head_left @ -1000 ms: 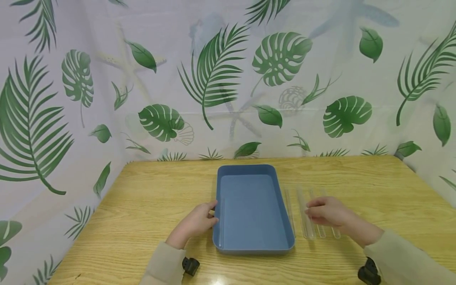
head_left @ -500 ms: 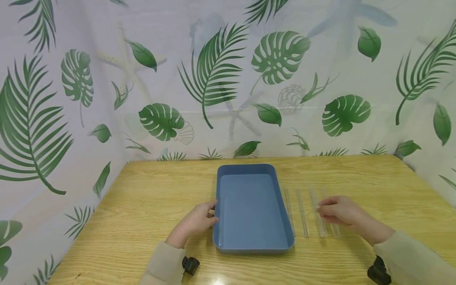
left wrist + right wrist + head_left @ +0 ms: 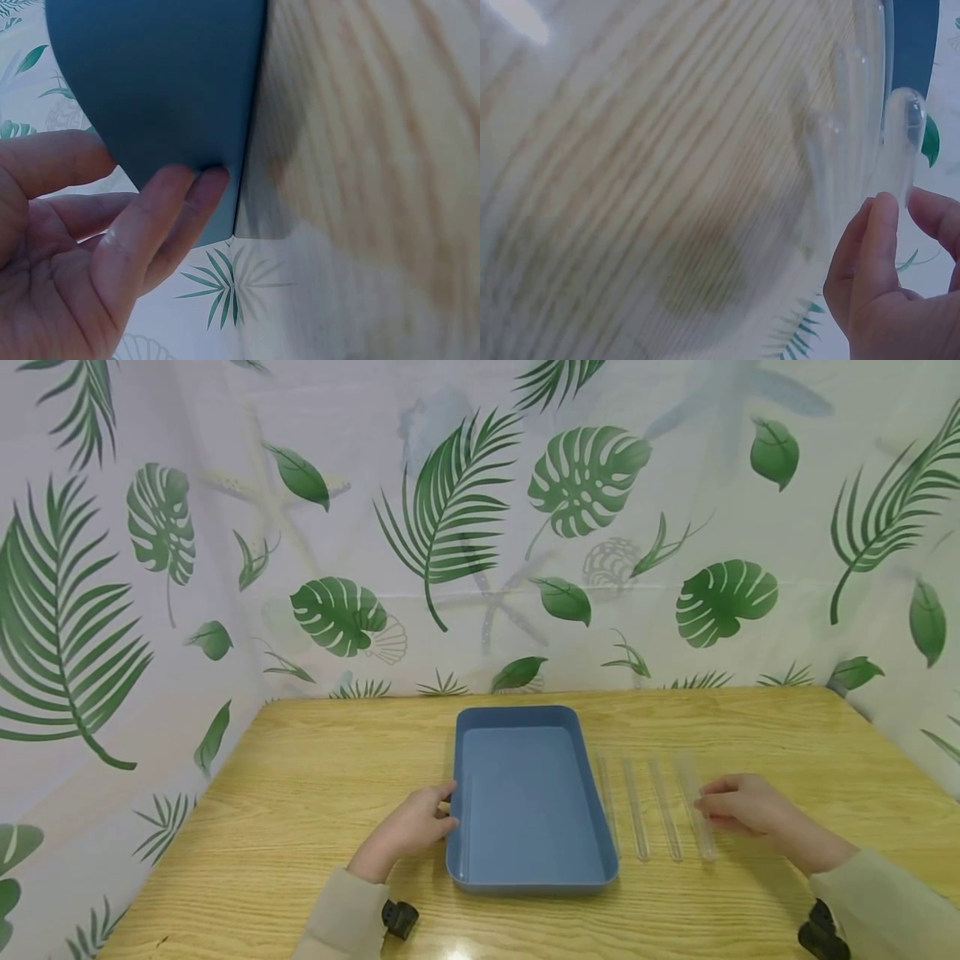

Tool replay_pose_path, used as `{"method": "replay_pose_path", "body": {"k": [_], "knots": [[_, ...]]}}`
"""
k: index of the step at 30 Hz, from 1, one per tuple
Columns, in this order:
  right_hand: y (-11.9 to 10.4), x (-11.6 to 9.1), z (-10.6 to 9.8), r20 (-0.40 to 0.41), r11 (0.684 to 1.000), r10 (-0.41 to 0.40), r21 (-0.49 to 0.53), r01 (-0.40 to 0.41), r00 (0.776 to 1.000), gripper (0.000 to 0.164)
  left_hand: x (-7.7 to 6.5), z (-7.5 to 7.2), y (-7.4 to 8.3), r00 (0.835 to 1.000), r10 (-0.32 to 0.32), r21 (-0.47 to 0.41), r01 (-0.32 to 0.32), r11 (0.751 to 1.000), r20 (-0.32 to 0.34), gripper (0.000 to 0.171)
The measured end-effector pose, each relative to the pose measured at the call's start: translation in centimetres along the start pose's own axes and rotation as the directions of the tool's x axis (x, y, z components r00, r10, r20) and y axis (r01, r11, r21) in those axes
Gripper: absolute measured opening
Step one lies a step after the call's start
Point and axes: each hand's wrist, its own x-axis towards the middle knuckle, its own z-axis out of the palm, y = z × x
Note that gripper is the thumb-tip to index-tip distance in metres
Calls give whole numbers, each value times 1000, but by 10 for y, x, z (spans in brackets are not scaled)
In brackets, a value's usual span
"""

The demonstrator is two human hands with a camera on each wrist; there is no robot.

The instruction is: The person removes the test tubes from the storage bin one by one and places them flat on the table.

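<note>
A blue tray (image 3: 536, 793) lies on the table with one clear test tube (image 3: 466, 827) along its inner left side. My left hand (image 3: 416, 822) grips the tray's left wall; in the left wrist view several fingertips (image 3: 214, 180) press its outer face. To the right of the tray, several clear test tubes (image 3: 636, 810) lie in a loose row. My right hand (image 3: 742, 810) pinches another test tube (image 3: 904, 142) between thumb and fingers, its rounded end standing out past the fingertips. In the head view this tube overlaps the rightmost one of the row.
The wooden table (image 3: 315, 777) runs back to a white cloth (image 3: 465, 635) printed with green leaves. A black wrist camera (image 3: 400, 919) sits at the left cuff, another (image 3: 821, 931) at the right.
My right hand has moved to the right along the row, carrying its test tube past the neighbouring tubes to the rightmost one. My left hand and the tray have stayed in place.
</note>
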Motion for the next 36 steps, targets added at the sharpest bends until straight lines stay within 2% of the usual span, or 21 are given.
{"method": "replay_pose_path", "body": {"k": [15, 22, 25, 30, 36], "knots": [[10, 2, -19, -52, 988, 10, -152, -17, 999, 49, 0, -3, 3, 1000, -27, -23, 27, 999, 13, 52], [9, 4, -19, -113, 953, -39, -304, 3, 993, 41, 0, -5, 5, 999, -28, -24, 28, 999, 18, 52], [9, 5, -20, -127, 942, -46, -337, 1, 991, 38, 0, -5, 5, 999, -32, -27, 33, 999, 23, 52], [11, 8, -19, -127, 929, -59, -370, 8, 990, 36, 0, -5, 6, 999, -35, -31, 36, 999, 23, 52], [11, 11, -17, -126, 928, -58, -373, 7, 990, 34, 0, -6, 6, 999, -29, -36, 30, 999, 21, 52]]}}
